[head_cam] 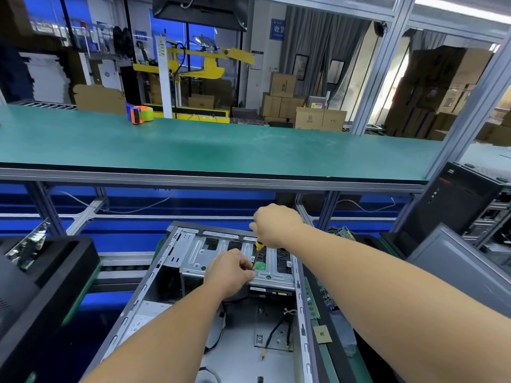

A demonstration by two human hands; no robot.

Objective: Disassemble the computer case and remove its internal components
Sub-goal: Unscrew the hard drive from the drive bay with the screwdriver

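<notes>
An open grey computer case [154, 283] lies on its side in front of me, its floor mostly bare with a few loose cables [279, 327]. A silver drive cage [193, 252] sits at its far end. My right hand [273, 225] grips the yellow handle of a screwdriver [257, 252] held upright, tip down on the cage near a green patch [260, 265]. My left hand [229, 272] rests on the cage and pinches the shaft near the tip.
A black tray [47, 275] with a circuit board stands left. Green boards and a chip [322, 334] lie along the case's right side. Another black tower [453, 200] and a grey panel [456, 269] stand right. A green shelf [221, 150] with a tape dispenser [139, 113] spans above.
</notes>
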